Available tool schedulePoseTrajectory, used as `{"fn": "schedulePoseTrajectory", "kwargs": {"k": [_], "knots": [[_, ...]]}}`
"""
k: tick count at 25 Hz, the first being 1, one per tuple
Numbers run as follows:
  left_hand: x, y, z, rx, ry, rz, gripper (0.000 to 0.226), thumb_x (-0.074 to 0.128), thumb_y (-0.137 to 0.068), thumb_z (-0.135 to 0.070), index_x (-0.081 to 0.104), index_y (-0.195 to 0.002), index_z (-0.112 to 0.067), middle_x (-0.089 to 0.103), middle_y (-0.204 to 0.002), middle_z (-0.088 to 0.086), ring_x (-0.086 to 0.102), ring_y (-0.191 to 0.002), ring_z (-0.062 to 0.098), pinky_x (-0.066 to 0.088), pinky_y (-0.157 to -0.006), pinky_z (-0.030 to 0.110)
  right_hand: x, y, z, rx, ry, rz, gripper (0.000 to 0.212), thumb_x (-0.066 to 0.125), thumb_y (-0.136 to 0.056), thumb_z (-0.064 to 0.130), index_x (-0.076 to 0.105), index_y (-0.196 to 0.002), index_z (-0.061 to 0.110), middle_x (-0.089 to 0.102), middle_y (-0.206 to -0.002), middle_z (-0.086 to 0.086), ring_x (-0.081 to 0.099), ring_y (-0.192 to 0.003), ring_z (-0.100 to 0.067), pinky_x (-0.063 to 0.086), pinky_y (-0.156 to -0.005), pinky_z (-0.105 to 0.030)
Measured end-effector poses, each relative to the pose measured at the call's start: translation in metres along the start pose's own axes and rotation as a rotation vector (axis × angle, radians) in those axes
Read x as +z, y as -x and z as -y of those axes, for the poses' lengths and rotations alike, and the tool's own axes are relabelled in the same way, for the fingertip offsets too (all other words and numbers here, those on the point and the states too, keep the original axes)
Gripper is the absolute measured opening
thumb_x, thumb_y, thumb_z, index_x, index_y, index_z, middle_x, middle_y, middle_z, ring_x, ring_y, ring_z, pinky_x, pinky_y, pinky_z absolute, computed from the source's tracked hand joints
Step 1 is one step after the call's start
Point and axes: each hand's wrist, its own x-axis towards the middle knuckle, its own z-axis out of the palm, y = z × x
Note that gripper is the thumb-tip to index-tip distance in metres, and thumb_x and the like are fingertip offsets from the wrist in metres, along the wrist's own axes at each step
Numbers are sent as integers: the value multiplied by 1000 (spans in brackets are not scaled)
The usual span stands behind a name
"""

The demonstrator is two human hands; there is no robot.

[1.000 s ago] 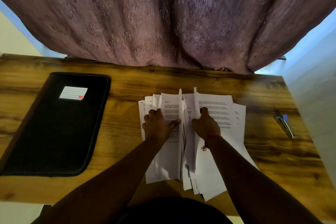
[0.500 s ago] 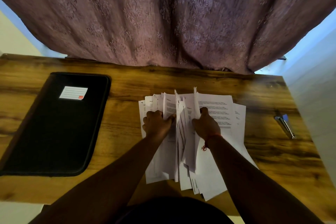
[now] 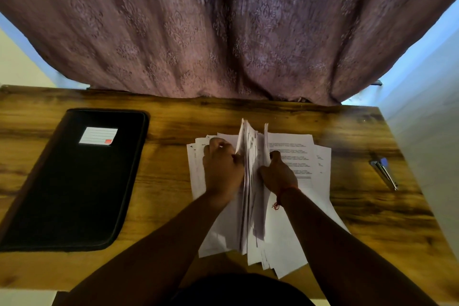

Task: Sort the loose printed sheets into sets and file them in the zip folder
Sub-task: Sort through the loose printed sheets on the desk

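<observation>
- White printed sheets (image 3: pixel 293 156) lie heaped at the worktop's (image 3: pixel 173 176) middle, some stood on edge.
- Left hand (image 3: pixel 222 169) and right hand (image 3: pixel 278 174) each keep a grasping grip on raised pages: sorting looks under way.
- Black zip folder (image 3: pixel 74 181), near the left edge, stays closed; next, sets need separating.

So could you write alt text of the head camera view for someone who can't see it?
Two bare hands leaf through a messy pile of printed sheets on a wooden desk: the left hand and the right hand hold pages upright between them. A closed black zip folder lies to the left, a stapler to the right.
</observation>
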Motion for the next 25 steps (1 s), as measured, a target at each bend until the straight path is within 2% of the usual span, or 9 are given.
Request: {"fn": "schedulePoseTrajectory", "kwargs": {"k": [3,6,9,12,15,19,21,23,25], "knots": [[-11,3,-18,1,158,48,11,56,-97,-22,50,-88,-18,52,-99,-1,53,-82,10,37,-62,13,-5,-3,4,29,-73,41,50,60,-91,21,34,-134,16,56,-105,-7,58,-95,-26,51,-88,-41],[-38,-1,-28,-26,304,32,14,51,-100,-26,48,-88,-22,58,-88,-2,60,-77,13,53,-61,31,-19,-6,6,32,-44,71,51,59,-91,17,34,-135,14,56,-120,-14,57,-111,-34,48,-96,-46],[-89,-8,-36,31,331,-50,17,51,-100,-29,52,-92,-14,67,-99,6,65,-83,16,59,-65,42,-25,-1,6,10,-6,95,40,57,-93,17,39,-129,13,56,-114,-10,56,-110,-31,47,-95,-46],[-154,-3,-50,204,333,-203,19,49,-102,-27,55,-99,-9,68,-104,6,66,-86,14,59,-64,33,-22,7,3,-25,-10,118,35,57,-92,19,44,-125,16,58,-110,-6,57,-107,-28,50,-96,-46],[-191,7,-73,284,594,-314,15,51,-102,-20,57,-98,-6,68,-91,-2,65,-78,1,52,-61,17,-26,13,-4,-58,-68,28,23,57,-95,24,50,-117,19,61,-110,-7,59,-108,-28,49,-96,-47],[-172,1,-75,109,761,-269,16,53,-101,-18,54,-90,-6,64,-80,-2,62,-72,7,51,-60,19,-59,35,-9,-539,-522,169,16,52,-98,19,65,-100,9,69,-97,-11,70,-90,-25,58,-78,-35],[-144,-1,-56,-42,744,-205,20,54,-100,-22,53,-89,-6,65,-81,2,62,-73,14,51,-60,23,-72,38,-6,-344,-384,100,13,52,-98,19,64,-99,16,70,-100,-7,66,-98,-30,53,-80,-31],[-115,2,-34,-161,715,-161,24,54,-99,-27,51,-89,-6,65,-84,11,65,-79,27,53,-66,42,-89,36,-18,-38,-282,-217,16,54,-98,25,62,-108,15,67,-111,-13,62,-100,-32,44,-83,-30],[-95,8,-18,-245,654,-128,24,52,-99,-28,49,-86,-8,64,-85,15,64,-82,33,53,-68,46,-104,40,-25,19,-343,-357,25,53,-97,23,60,-118,10,64,-117,-18,59,-106,-38,40,-85,-30]]}}
